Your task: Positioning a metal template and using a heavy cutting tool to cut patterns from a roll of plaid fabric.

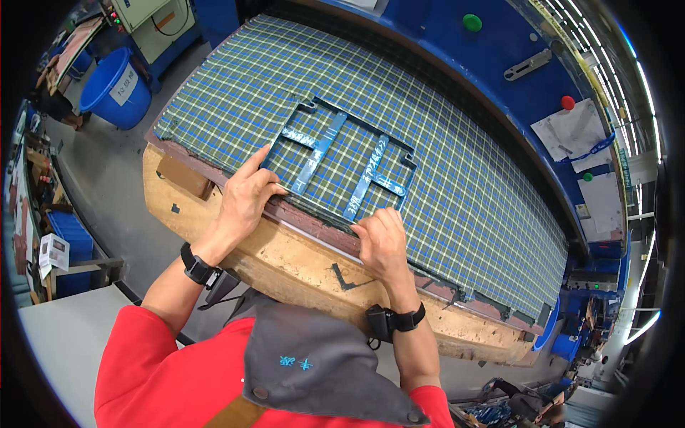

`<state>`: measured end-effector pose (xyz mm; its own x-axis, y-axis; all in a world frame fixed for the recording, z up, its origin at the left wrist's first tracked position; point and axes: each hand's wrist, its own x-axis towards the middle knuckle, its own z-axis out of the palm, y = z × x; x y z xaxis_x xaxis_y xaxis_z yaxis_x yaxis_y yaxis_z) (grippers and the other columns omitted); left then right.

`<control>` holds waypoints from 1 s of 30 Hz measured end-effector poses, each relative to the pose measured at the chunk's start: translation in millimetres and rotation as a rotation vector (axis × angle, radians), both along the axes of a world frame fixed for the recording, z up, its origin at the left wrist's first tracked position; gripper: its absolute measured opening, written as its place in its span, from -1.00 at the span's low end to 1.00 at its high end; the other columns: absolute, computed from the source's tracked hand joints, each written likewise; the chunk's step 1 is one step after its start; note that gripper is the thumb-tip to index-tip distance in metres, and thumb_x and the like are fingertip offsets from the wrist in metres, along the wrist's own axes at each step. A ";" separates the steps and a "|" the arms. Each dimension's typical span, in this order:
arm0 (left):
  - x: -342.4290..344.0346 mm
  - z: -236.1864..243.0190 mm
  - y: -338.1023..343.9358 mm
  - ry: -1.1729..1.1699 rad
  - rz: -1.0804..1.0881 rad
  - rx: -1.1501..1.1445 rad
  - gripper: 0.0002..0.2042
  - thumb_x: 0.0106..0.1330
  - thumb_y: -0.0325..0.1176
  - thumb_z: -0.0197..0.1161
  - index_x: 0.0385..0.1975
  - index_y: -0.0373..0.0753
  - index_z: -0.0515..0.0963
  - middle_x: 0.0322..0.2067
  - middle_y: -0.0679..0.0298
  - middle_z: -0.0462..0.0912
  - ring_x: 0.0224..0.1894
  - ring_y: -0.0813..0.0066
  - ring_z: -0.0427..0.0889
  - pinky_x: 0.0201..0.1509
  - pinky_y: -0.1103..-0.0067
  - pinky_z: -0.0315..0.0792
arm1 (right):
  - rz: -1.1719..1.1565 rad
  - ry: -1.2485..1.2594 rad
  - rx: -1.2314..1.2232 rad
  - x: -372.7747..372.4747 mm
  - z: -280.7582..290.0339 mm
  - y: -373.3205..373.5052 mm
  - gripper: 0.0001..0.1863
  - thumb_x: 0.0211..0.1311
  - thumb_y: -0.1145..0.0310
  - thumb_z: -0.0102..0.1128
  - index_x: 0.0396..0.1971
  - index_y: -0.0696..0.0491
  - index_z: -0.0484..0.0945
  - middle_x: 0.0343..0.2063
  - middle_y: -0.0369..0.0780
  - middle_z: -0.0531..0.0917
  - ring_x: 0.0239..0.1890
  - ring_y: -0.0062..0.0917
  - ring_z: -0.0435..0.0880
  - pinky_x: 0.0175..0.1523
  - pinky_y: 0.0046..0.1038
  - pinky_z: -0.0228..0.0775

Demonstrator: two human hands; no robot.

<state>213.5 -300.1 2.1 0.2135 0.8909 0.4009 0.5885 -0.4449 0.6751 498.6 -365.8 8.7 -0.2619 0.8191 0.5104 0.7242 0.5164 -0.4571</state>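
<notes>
A dark blue metal cutting die (320, 155), an open frame with flat cross strips and white handwriting, lies on green, blue and white plaid fabric (471, 192). My left hand (242, 200) grips its near left corner, fingers bent along the side and thumb at the near edge. At the near right part, my right hand (384, 242) pinches the same edge between thumb and curled fingers. The die sits close to the fabric's near border. Fabric shows through its openings. My fingertips partly hide the frame's near corners.
A wooden ledge (264, 246) runs along the near side, with a black L-shaped scrap (344, 277) and a brown block (184, 177) on it. A blue machine beam (435, 36) with buttons spans the far side. A blue bin (116, 89) stands on the floor at far left.
</notes>
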 end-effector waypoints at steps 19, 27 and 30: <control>-1.3 -5.2 6.9 0.079 0.007 0.015 -0.87 0.23 -0.57 0.44 -0.29 -0.37 0.63 0.35 -0.08 0.51 -0.23 0.33 0.70 -0.14 0.49 0.61 | 0.015 0.022 -0.023 -0.4 -1.2 6.6 -0.79 0.04 0.55 0.46 -0.49 0.10 0.52 -0.48 -0.16 0.45 -0.34 -0.22 0.47 -0.17 -0.22 0.27; -2.6 -3.8 10.0 0.064 -0.011 -0.039 -0.87 0.23 -0.59 0.43 -0.28 -0.40 0.62 0.35 -0.08 0.49 -0.05 0.21 0.71 -0.05 0.43 0.62 | 0.005 0.006 -0.036 2.9 -3.1 6.8 -0.77 0.06 0.52 0.46 -0.48 0.11 0.50 -0.45 -0.16 0.43 -0.32 -0.21 0.46 -0.16 -0.22 0.28; -3.9 1.5 11.7 0.160 -0.019 0.051 -0.84 0.18 -0.56 0.46 -0.29 -0.39 0.62 0.32 -0.09 0.50 0.06 0.12 0.67 0.10 0.33 0.58 | 0.028 -0.047 -0.047 4.0 5.3 9.8 -0.76 0.07 0.46 0.49 -0.46 0.11 0.52 -0.44 -0.16 0.45 -0.29 -0.21 0.49 -0.09 -0.19 0.37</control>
<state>209.6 -288.4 3.5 0.2952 0.8652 0.4052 0.6778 -0.4886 0.5494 502.6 -356.0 14.0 -0.3076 0.8338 0.4585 0.7311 0.5155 -0.4469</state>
